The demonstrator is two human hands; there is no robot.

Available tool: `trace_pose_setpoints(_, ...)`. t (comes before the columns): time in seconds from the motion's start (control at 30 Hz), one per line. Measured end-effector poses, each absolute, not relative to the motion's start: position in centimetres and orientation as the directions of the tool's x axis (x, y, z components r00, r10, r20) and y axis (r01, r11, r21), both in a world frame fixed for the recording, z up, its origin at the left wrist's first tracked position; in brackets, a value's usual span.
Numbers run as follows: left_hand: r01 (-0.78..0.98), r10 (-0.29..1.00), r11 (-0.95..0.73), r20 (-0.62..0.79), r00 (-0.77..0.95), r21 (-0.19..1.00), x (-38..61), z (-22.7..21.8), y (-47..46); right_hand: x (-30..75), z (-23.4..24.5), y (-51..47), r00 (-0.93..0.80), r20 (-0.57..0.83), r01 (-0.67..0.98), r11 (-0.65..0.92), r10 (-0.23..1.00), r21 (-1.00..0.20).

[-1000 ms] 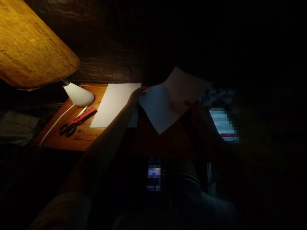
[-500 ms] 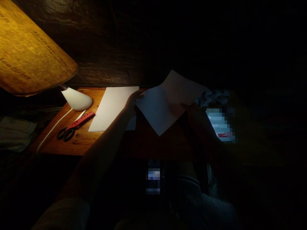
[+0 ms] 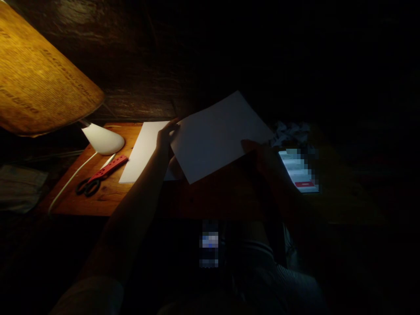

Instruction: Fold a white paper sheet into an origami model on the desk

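I hold a white sheet of paper (image 3: 216, 135) just above a wooden table (image 3: 108, 197), in dim lamplight. My left hand (image 3: 166, 138) pinches the sheet's left corner. My right hand (image 3: 259, 153) grips its right edge, the thumb lying on top of the paper. The sheet hangs tilted, one corner pointing down toward me. A second white sheet (image 3: 144, 151) lies flat on the table under my left hand.
Red-handled scissors (image 3: 98, 175) lie on the table's left part beside a white lamp base (image 3: 103, 138) and its cord. The woven lampshade (image 3: 39, 83) fills the upper left. A lit phone screen (image 3: 298, 170) sits at the right by crumpled paper (image 3: 290, 131).
The held sheet has shifted left and turned, showing one flat face instead of a bent one. My left hand moved left with its corner; the right hand stayed near the right edge.
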State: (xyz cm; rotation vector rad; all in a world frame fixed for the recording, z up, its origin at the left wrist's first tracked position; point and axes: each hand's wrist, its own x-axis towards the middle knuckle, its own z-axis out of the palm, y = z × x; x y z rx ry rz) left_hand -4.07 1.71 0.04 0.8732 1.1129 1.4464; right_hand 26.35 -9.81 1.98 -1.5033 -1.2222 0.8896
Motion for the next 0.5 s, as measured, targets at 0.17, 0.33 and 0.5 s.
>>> trace_pose_setpoints(0.17, -0.396, 0.977, -0.046, -0.042, -0.209, 0.917, -3.3, 0.4, 0.9, 25.4, 4.6, -11.3, 0.19, -0.038, 0.342, -0.102, 0.981, -0.934)
trace_pose_setpoints(0.33, -0.499, 0.997, -0.03, -0.011, -0.079, 0.866, -3.0, 0.0, 0.8, 25.1, 5.4, -11.5, 0.215, -0.06, 0.348, -0.134, 0.975, -0.928)
trace_pose_setpoints(0.5, -0.451, 0.999, -0.002, -0.014, -0.031, 0.892, -3.5, -0.8, 1.5, 25.2, 4.9, -11.1, 0.208, -0.056, 0.273, -0.113, 0.976, -0.955)
